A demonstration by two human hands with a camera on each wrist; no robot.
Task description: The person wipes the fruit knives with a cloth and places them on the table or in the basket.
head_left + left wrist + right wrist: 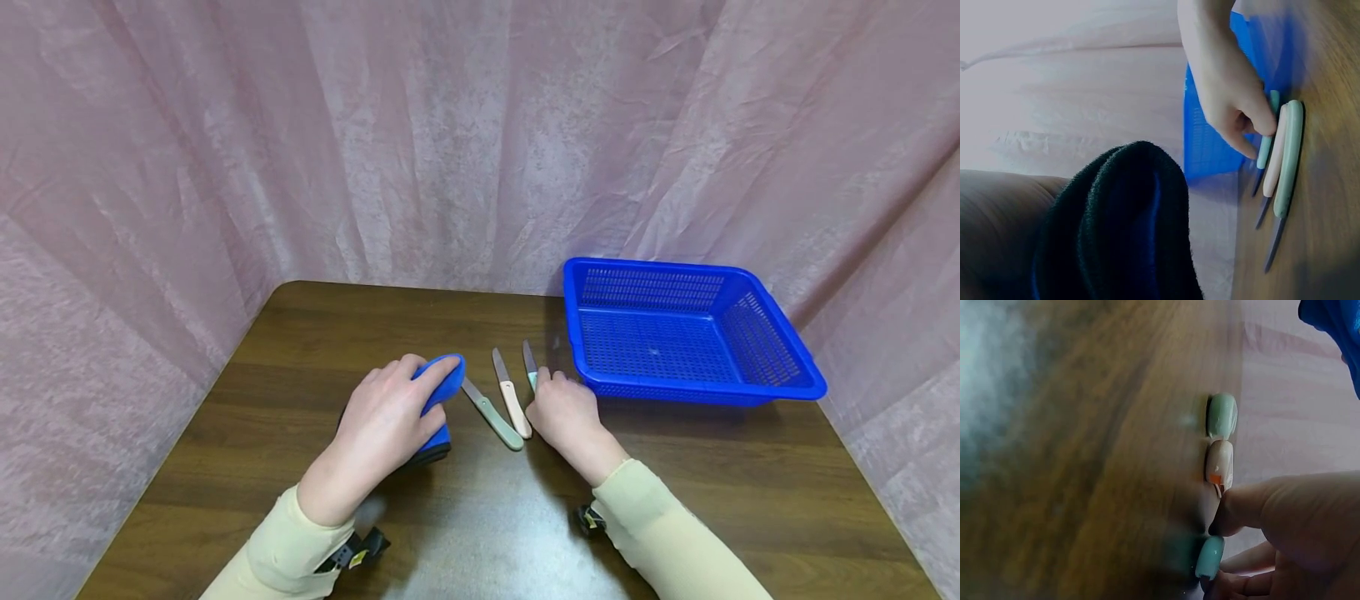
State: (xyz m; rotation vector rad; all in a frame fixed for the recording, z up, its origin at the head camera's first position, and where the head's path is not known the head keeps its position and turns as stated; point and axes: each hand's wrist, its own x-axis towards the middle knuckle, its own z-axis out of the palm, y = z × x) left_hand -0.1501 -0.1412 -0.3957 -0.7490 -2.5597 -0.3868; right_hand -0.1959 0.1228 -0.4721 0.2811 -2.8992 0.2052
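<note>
My left hand [386, 421] holds a folded blue cloth [444, 390] with a black border over the table's left-middle part. In the left wrist view the cloth [1129, 231] bulges large in front. Three small knives lie side by side between the hands: a sage-green-handled knife [498, 423], a cream-handled knife [513, 405] and a turquoise-handled knife [529, 362]. Thumb and fingers of my right hand [566, 412] pinch the turquoise handle [1210, 556], which stays low at the tabletop. From above, that hand covers most of this handle. All three blades point away from me.
A blue perforated plastic basket [693, 393] stands at the back right, just beyond the right hand, with nothing seen inside. The brown wooden table [360, 317] ends at the back against a pink curtain [420, 167].
</note>
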